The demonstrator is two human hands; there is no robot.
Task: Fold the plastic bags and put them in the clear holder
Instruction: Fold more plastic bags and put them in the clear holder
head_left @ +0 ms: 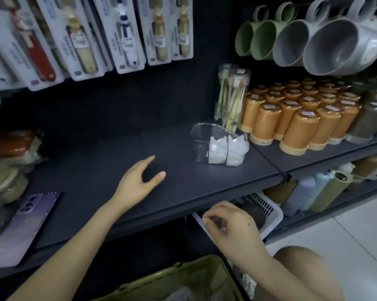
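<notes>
The clear holder [207,135] stands on the dark shelf [183,187], right of centre, with two folded white plastic bags [226,152] upright inside it. My left hand [139,179] rests open on the shelf, left of the holder, fingers spread and holding nothing. My right hand [231,224] is below the shelf's front edge, over a white slotted basket [268,211], its fingers curled and pinching a small dark item that I cannot identify.
A purple phone [22,227] lies on the shelf at the left. Orange cups [296,120] crowd the shelf right of the holder, next to a pack of straws [231,94]. A green basket [183,281] sits below me. Mugs hang above right.
</notes>
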